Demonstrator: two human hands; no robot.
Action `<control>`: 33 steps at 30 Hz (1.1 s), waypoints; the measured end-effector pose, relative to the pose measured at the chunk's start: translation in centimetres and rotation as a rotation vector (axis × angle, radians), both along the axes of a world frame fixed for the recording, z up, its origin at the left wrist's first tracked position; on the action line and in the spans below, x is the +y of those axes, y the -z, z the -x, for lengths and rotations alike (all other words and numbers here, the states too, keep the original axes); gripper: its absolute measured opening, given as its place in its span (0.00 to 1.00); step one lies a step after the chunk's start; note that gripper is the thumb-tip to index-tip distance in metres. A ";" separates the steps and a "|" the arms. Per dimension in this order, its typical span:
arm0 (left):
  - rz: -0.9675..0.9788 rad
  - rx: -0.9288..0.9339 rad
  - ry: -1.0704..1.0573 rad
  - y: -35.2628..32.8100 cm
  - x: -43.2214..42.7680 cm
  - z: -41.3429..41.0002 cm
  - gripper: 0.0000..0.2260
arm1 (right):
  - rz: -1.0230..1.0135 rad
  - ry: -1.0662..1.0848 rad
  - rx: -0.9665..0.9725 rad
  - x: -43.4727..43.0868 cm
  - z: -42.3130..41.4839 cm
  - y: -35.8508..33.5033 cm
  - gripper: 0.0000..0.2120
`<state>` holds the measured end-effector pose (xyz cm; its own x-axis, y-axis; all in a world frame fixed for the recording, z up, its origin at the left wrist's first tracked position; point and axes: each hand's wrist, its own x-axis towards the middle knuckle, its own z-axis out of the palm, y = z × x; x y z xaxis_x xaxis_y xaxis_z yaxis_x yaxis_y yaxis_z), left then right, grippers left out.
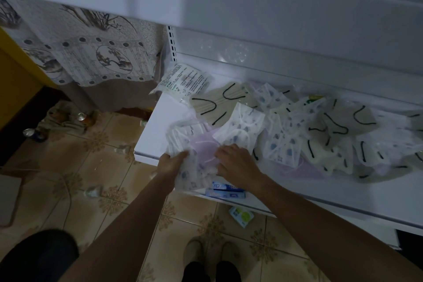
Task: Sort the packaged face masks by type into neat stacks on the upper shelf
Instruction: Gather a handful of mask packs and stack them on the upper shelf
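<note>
Here, a person's left hand [171, 163] clamps a sheaf of blue-print mask packets [191, 176] at the front corner of the white shelf [148, 137]. The right hand [237, 163] sets curled fingers on a lilac packet [203, 144]; whether it has pinched it cannot be told. More packets, among them beige masks [217, 103] with black loops, lie jumbled across the shelf. The film sleeves look light, limp and slippery, best pinched flat by an edge.
</note>
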<state>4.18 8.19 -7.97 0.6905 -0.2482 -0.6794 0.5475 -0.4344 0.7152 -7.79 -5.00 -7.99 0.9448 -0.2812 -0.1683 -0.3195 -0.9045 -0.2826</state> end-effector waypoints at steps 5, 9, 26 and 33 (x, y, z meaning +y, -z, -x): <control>-0.039 -0.043 0.009 0.3 -0.2 -0.1 0.21 | 0.125 0.061 0.106 -1.0 -0.1 0.0 0.12; -0.063 -0.052 -0.023 -0.3 -0.1 -0.6 0.16 | 0.289 0.183 0.087 -2.0 0.0 -0.4 0.13; 0.299 0.226 -0.139 -3.3 3.5 -3.1 0.07 | 0.256 0.275 0.090 -5.6 -0.3 -0.7 0.14; 0.252 0.273 -0.018 0.2 1.9 -2.2 0.32 | -0.009 -0.140 -0.144 1.1 -2.5 -1.9 0.17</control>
